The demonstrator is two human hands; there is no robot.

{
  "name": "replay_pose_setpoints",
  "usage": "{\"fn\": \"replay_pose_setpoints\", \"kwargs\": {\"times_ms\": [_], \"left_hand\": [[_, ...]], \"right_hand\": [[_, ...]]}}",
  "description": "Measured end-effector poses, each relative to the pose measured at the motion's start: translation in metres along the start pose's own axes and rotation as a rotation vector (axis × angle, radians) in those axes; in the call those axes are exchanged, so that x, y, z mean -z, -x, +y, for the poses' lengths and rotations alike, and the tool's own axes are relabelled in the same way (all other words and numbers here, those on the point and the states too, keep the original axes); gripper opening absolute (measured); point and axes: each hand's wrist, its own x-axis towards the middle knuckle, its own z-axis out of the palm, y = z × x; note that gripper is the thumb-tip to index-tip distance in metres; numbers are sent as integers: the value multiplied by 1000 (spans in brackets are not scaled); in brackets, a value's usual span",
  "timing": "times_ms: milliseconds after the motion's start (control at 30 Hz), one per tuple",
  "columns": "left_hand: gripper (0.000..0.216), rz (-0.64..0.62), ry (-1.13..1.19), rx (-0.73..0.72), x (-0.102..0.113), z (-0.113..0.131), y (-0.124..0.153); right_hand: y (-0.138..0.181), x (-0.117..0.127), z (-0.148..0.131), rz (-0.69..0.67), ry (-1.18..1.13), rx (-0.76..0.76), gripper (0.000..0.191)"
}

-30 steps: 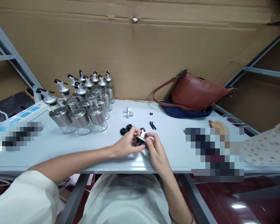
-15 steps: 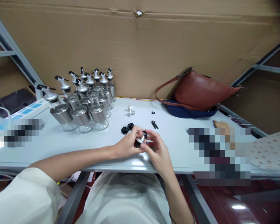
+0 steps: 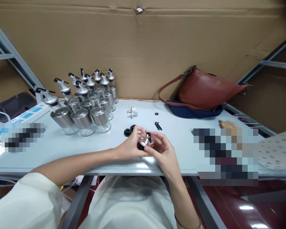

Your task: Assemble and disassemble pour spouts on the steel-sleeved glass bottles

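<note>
Close to the table's front edge, both my hands are closed on one silver-and-black pour spout (image 3: 143,143). My left hand (image 3: 131,145) grips its black base side. My right hand (image 3: 162,150) has its thumb against the silver cap and its fingers by the black flip lever (image 3: 149,137). Just beyond my left hand lie black round stopper bases (image 3: 127,132), one partly covered by my fingers. Farther back are a small cluster of silver spout pieces (image 3: 132,112), slim black levers (image 3: 158,126) and tiny black bits (image 3: 156,113).
Several glass bottles with steel bands (image 3: 81,118), many topped with spouts, stand at the left beside a white power strip (image 3: 28,115). A brown leather bag (image 3: 205,90) rests on a dark blue cap (image 3: 193,111) at the back right. Cardboard (image 3: 138,51) walls the rear.
My right hand has shifted slightly right and its fingers have loosened around the lever, which now shows more clearly. My left hand keeps its hold. The view has tilted slightly.
</note>
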Motion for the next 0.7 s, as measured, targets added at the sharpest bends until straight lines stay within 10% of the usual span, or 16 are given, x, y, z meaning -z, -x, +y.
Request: {"fn": "replay_pose_setpoints", "kwargs": {"times_ms": [700], "left_hand": [[21,-112,-465,-46,2,5,3]], "right_hand": [[5,0,-1,74,282,59,36]]}}
